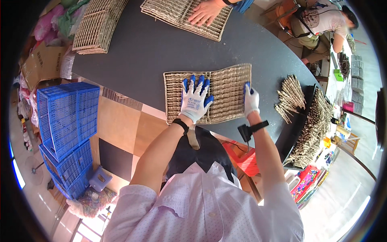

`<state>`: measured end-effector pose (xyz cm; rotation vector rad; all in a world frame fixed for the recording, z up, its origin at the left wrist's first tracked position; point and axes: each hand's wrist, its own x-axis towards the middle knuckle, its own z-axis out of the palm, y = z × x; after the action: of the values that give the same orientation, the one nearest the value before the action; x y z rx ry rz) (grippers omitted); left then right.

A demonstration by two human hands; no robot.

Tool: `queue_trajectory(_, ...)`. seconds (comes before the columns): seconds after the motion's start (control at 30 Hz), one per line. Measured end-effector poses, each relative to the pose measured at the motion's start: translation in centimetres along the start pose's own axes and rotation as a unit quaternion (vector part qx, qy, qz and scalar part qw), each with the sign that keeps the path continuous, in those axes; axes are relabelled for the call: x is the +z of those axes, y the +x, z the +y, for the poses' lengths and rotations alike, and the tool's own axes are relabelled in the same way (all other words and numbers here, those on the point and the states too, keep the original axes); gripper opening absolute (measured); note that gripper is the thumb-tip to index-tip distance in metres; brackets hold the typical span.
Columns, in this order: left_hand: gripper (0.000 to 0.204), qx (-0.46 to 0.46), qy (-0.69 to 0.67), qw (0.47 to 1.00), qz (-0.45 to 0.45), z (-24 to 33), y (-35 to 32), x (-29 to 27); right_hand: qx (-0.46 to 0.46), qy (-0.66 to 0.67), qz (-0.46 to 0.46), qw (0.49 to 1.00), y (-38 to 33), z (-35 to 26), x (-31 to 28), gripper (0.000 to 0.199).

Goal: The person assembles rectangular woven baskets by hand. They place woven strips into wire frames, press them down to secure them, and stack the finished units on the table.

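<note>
Head view: dark grey tabletop (pixel 153 48), oval in outline, carrying several woven mats. One woven mat (pixel 225 86) lies flat near the near edge, directly before the person. A second mat (pixel 177 12) sits at the far edge under another person's bare hand (pixel 204 13). A stack of similar mats (pixel 96 24) rests at the far left corner. To the right of the near mat, well apart from it, a bundle of short sticks (pixel 290 97) lies on the tabletop, and beside that a dark tray (pixel 312 129) holds many more sticks. Blue plastic crates (pixel 66 121) stand stacked on the floor to the left; a red stool (pixel 244 155) sits under the table edge. Nothing lies between the hands and the near mat.

Left hand (pixel 195 101), in a white glove with blue fingertips, is pressed palm-down on the middle of the mat, fingers spread and straight; its grip is fully open and closed around nothing. Right hand (pixel 250 101), gloved alike, is at the mat's right edge, seen edge-on; it appears to touch or clasp that edge, but the grip cannot be judged from this angle. Both forearms reach forward, each with a dark wrist strap.
</note>
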<state>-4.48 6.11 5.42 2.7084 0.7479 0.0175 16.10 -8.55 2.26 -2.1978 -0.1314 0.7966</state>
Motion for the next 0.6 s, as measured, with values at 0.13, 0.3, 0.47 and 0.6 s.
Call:
queue_trajectory(0.13, 0.067, 0.002, 0.032, 0.999, 0.002, 0.0, 0.2, 0.1, -0.028, -0.090, 0.033, 0.995, 2.0, -6.7, 3.5, 0.045)
queue_trajectory(0.3, 0.068, -0.030, 0.022, 0.999, 0.037, 0.0, 0.4, 0.6, -0.029, -0.091, -0.006, 0.995, -0.5, -0.5, 0.0, 0.049)
queue_trajectory(0.47, 0.070, -0.060, 0.026, 0.998, 0.017, 0.1, 0.4, 1.0, -0.036, -0.133, 0.044, 0.989, -8.1, 3.9, -0.8, 0.044)
queue_trajectory(0.6, 0.069, -0.035, 0.044, 0.998, 0.022, -0.1, 0.5, 1.0, -0.045, -0.092, 0.002, 0.995, -1.8, -1.3, -0.3, 0.048)
